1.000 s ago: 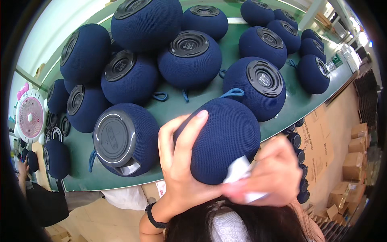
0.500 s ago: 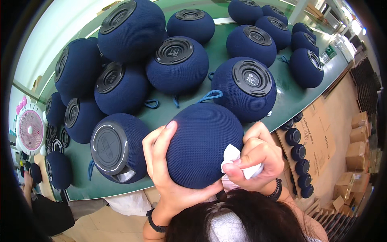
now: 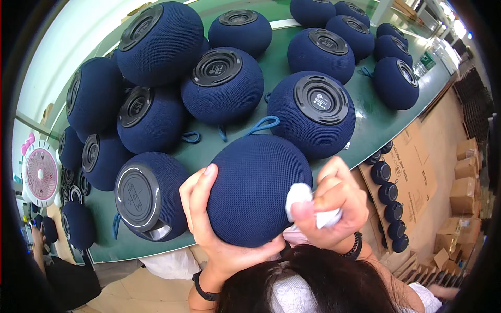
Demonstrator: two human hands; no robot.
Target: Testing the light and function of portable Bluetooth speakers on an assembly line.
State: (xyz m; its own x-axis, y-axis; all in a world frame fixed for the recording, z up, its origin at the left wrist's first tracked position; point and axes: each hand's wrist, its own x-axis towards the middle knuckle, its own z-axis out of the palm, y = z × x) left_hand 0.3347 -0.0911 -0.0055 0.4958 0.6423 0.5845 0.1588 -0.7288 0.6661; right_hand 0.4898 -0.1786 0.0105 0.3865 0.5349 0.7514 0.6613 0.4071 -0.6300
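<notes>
A round navy mesh-covered speaker [image 3: 253,185] is held near the front edge of the green table. My left hand [image 3: 216,224] wraps round its left side and underside, fingers curled along the mesh. My right hand [image 3: 334,208] is closed on a crumpled white cloth [image 3: 299,194], pressed to the speaker's lower right side. Just left of it another speaker [image 3: 169,182] lies tilted, showing its dark top panel and handle; behind right, one [image 3: 292,125] has its black base facing up. Blue strap loops [image 3: 261,124] show between them.
Many more navy speakers [image 3: 159,57] crowd the table [image 3: 365,125] behind. A pink-and-white fan [image 3: 40,175] and a co-worker's arm [image 3: 37,245] are at the left. At the right are speakers on cardboard [image 3: 412,177], stacked boxes [image 3: 464,188] and another hand [image 3: 443,292] low near the floor.
The held speaker and my hands have shifted left in view, along with the surroundings. My right hand's cloth has moved up along the speaker's side. A hand has appeared at lower right.
</notes>
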